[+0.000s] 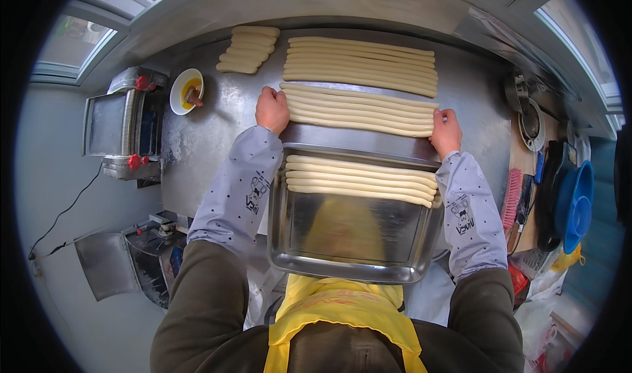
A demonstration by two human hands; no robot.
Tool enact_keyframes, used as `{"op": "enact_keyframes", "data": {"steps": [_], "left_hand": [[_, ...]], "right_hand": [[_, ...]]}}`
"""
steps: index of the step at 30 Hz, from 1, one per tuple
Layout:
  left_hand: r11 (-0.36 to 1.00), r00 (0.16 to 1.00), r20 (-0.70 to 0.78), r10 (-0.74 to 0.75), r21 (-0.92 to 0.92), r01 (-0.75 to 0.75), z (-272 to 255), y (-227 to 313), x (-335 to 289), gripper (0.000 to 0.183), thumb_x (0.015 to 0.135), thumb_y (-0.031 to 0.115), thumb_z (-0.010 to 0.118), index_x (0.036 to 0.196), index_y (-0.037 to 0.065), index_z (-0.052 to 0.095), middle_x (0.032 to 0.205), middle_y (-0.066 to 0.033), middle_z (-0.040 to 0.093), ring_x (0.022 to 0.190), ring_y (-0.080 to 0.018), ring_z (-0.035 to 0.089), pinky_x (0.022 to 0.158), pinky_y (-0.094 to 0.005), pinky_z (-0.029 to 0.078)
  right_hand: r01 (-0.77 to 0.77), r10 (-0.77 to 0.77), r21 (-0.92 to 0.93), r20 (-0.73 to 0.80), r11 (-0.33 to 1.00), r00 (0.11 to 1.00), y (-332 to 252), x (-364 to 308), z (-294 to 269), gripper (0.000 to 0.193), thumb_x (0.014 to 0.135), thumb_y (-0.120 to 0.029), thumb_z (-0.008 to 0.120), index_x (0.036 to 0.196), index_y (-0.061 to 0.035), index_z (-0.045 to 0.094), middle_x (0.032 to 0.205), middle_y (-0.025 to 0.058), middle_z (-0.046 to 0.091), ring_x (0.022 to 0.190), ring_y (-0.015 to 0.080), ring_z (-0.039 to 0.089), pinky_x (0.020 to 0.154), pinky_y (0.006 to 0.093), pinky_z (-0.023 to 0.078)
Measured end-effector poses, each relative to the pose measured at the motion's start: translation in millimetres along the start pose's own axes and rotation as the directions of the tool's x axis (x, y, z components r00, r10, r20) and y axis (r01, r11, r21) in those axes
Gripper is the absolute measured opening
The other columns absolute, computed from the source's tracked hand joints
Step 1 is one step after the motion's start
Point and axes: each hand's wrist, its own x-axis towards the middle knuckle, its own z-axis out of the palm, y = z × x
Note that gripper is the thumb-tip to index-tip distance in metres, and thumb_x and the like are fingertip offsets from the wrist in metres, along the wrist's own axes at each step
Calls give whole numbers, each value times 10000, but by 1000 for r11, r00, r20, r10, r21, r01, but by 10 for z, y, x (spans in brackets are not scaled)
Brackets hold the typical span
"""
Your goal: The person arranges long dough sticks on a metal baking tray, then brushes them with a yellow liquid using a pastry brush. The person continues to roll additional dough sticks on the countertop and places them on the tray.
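At 1 o'clock, a row of dough strips [359, 110] is stretching between the two hands. The left hand [272, 110], at 11 o'clock, is curling narrowly around one end, and the right hand [446, 133], at 2 o'clock, is pinching the other; the fingertips are partly hiding, so how firmly they are gripping is hard to tell. The dough is looking light, soft and stretchy, likely sagging mid-length, so both ends are needing gentle, even support. Further strips [359, 175] are resting in the metal tray [342, 272] toward 5 o'clock.
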Motion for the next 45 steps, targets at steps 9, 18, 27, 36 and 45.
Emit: {"op": "enact_keyframes", "data": {"steps": [9, 18, 27, 36, 45], "left_hand": [[998, 999, 12, -49, 28, 49, 24, 175, -37, 344, 1072, 337, 568, 1169, 7, 563, 1065, -316, 737, 1037, -538, 687, 897, -580, 528], [998, 996, -67, 52, 24, -51, 81, 113, -79, 379, 1083, 353, 538, 1222, 4, 582, 1038, -311, 748, 1024, -549, 690, 897, -575, 534], [995, 999, -44, -23, 100, 27, 93, 283, -193, 469, 1100, 421, 513, 1282, 0, 612, 1099, -324, 752, 1078, -545, 695, 957, -572, 540], [995, 999, -6, 32, 96, -31, -31, 427, -226, 448, 1086, 426, 584, 1246, 12, 647, 1039, -291, 763, 1005, -497, 720, 888, -538, 556], [785, 956, -82, 282, -554, -279, -683, 1036, -1117, 216, 1117, 228, 636, 1163, 17, 624, 832, -36, 664, 763, -70, 595, 674, -265, 483]], "right_hand": [[210, -217, -104, -58, 972, 975, -36, -35, 47, 371, 1108, -380, 559, 1165, -14, 586, 1050, 277, 740, 1022, 499, 685, 899, 541, 520], [243, -250, -101, -65, 965, 966, -106, -142, 63, 336, 1121, -327, 553, 1223, -8, 575, 1048, 287, 736, 1020, 511, 680, 880, 546, 524], [264, -271, -128, -48, 956, 961, -185, -181, 75, 456, 1130, -395, 519, 1322, 18, 552, 1169, 337, 726, 1125, 541, 673, 969, 541, 534], [261, -265, -118, -20, 958, 964, -339, -289, 48, 436, 1111, -386, 573, 1319, -4, 573, 1151, 323, 733, 1086, 543, 683, 922, 560, 544], [529, -503, 256, -164, 809, 849, -765, -1397, -543, 252, 1074, -219, 684, 1209, -15, 621, 971, 161, 731, 887, 241, 716, 804, 359, 557]]}}
